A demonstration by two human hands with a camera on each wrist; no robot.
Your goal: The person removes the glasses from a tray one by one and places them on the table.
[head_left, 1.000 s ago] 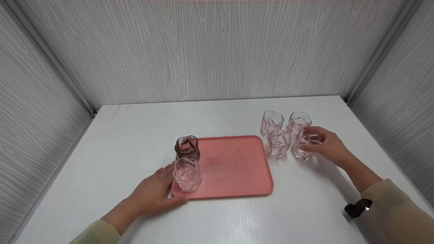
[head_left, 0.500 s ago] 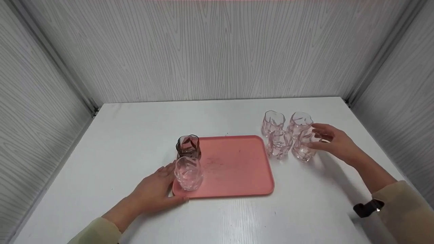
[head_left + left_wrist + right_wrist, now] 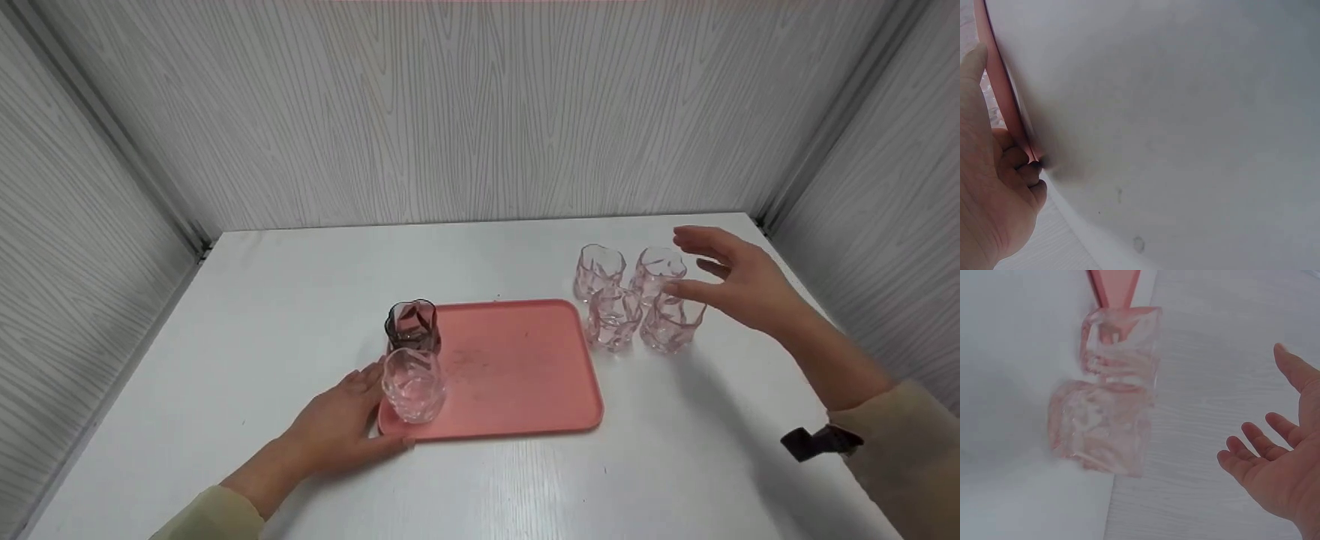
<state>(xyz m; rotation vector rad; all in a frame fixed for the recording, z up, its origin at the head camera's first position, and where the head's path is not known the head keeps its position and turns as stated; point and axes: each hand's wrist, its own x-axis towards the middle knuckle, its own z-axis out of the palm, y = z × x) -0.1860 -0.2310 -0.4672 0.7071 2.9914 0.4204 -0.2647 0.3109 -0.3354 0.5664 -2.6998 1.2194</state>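
My left hand (image 3: 337, 424) holds the near-left corner of a pink rectangular tray (image 3: 517, 367), thumb along its front edge; its fingers curl at the tray's rim in the left wrist view. On the tray's left end stand a dark tinted glass (image 3: 412, 328) and, in front of it, a clear glass (image 3: 415, 386), both with wavy sides. My right hand (image 3: 739, 281) hovers with fingers spread over the front-right pinkish glass (image 3: 670, 330), holding nothing. In the right wrist view, that hand (image 3: 1280, 461) is apart from two glasses, the nearer glass (image 3: 1100, 427) being blurred.
Beside the tray's right end, more pinkish glasses form a tight cluster: a front-left glass (image 3: 613, 322), a back-left glass (image 3: 600, 271) and a back-right glass (image 3: 658, 271). Grey wood-patterned panels (image 3: 480, 112) enclose the white table (image 3: 315, 277) at the back and sides.
My right hand has let go of the front-right glass, opened its fingers and risen above it. That glass stays standing in the cluster. The left hand and tray have not moved.
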